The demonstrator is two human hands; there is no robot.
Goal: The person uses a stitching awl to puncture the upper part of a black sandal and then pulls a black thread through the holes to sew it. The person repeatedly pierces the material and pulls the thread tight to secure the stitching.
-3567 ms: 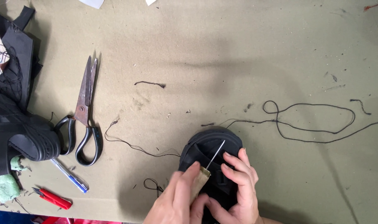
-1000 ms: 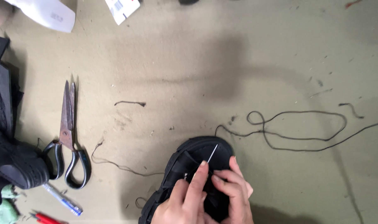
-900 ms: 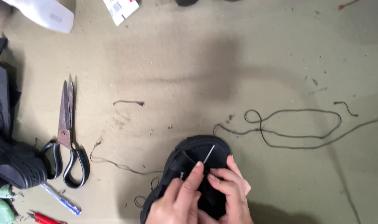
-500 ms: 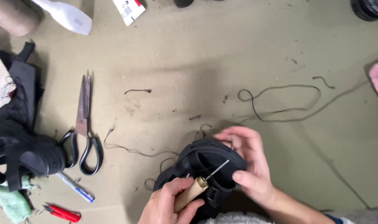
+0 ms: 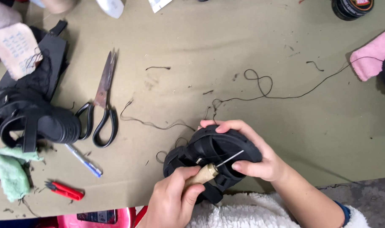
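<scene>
Since half a second ago, nothing much is shifting: the black sandal point(image 5: 209, 154) is still lying low on the olive table point(image 5: 192, 46). Right hand point(image 5: 253, 154) is gripping its far rim; left hand point(image 5: 173, 202), just beneath, is clenching a wooden-handled awl point(image 5: 211, 171). Pushing steadily, clear of the thumb, seems wise.

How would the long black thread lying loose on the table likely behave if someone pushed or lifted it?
The black thread lies in slack loops and curls, so it is probably limp and would bunch rather than slide if pushed. It looks very thin, so likely near weightless and fiddly to pinch. One end runs toward the black sandal, so lifting it may tug there.
</scene>
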